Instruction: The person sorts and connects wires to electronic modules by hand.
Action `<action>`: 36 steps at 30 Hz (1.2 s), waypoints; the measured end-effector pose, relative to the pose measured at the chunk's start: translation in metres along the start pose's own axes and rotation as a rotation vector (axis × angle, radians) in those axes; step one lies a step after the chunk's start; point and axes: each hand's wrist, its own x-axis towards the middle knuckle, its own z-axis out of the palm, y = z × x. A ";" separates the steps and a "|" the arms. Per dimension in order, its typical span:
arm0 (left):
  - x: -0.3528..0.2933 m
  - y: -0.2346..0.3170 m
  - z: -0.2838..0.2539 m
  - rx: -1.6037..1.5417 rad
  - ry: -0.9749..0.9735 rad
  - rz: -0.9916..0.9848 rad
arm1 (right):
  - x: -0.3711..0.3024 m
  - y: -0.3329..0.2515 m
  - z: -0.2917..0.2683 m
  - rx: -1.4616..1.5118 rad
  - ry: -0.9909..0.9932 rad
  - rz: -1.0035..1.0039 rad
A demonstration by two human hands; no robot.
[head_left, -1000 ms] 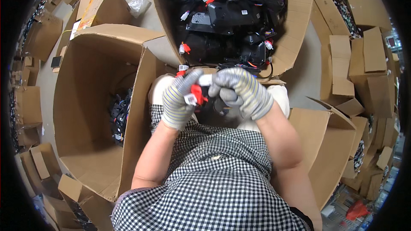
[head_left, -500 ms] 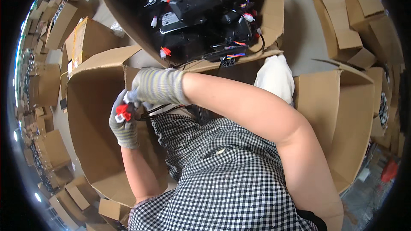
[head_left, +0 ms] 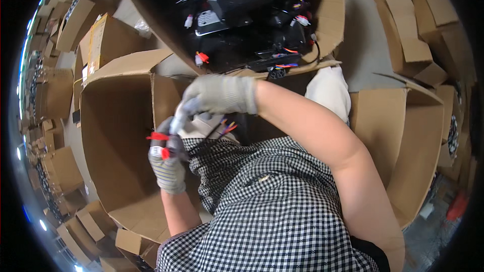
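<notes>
Both my hands wear grey striped knit gloves and meet above my lap, left of centre. My left hand (head_left: 170, 171) is closed around a wire connector (head_left: 159, 151) with red and white parts. My right hand (head_left: 219, 93) reaches across from the right, its fingers pinched on a small whitish piece (head_left: 176, 120) by the connector; blur hides its kind. Dark wires with coloured ends (head_left: 227, 128) hang beneath the right hand. Ahead, a large cardboard box (head_left: 330, 15) holds several black electronic units (head_left: 242, 0) with red and white plugs.
An open cardboard box (head_left: 116, 146) stands at my left, and another open box (head_left: 378, 131) at my right. More cartons (head_left: 108, 43) are stacked along the left side, with others (head_left: 403, 25) at the far right. A red object (head_left: 458, 205) lies on the floor at right.
Both hands have moved to the right, and the right hand has drawn slightly away from the left. The coloured wire ends now show below the right hand. The view has shifted slightly.
</notes>
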 end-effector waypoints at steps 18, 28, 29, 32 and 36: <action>-0.033 -0.046 0.030 -0.138 -0.043 -0.166 | 0.012 0.106 -0.017 -0.954 0.191 0.155; -0.030 -0.051 0.072 -0.132 -0.271 0.077 | -0.110 0.028 0.069 -0.660 0.407 -0.349; -0.028 -0.049 0.071 -0.197 -0.447 0.033 | -0.120 0.025 0.072 -0.554 0.412 -0.313; -0.033 -0.061 0.077 0.017 -0.610 0.138 | -0.139 0.047 0.080 -0.164 0.351 -0.297; -0.013 -0.054 0.086 0.115 -0.662 0.107 | -0.165 0.015 0.078 -0.199 0.412 0.047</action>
